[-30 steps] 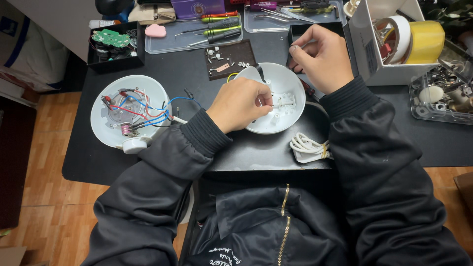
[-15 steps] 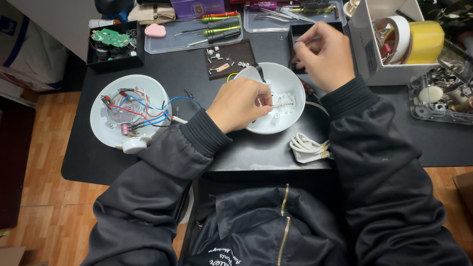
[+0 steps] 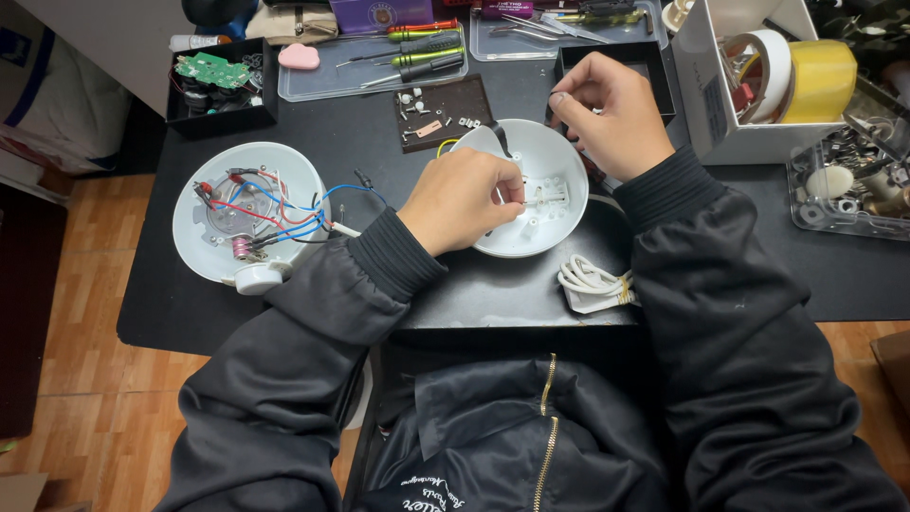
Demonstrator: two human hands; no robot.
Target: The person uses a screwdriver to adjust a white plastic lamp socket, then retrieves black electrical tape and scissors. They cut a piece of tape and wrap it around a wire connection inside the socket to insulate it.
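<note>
Left of you the wired housing (image 3: 248, 210) lies untouched; your left hand (image 3: 464, 201) pinches a small part inside the white shell (image 3: 545, 156) at centre. Your right hand (image 3: 611, 116), fingers closed on something tiny beyond the shell's far rim, should move steadily, keeping the shell flat

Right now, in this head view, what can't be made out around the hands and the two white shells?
- What the left hand pinches inside the white shell: its fingers cover it.
- What the right hand holds: too small, and curled fingers hide it.
- Parts on the brown board: too small to identify.
- Wired shell: its lower edge is covered by the left sleeve.
- Clear tray: cut off by the right edge.
</note>
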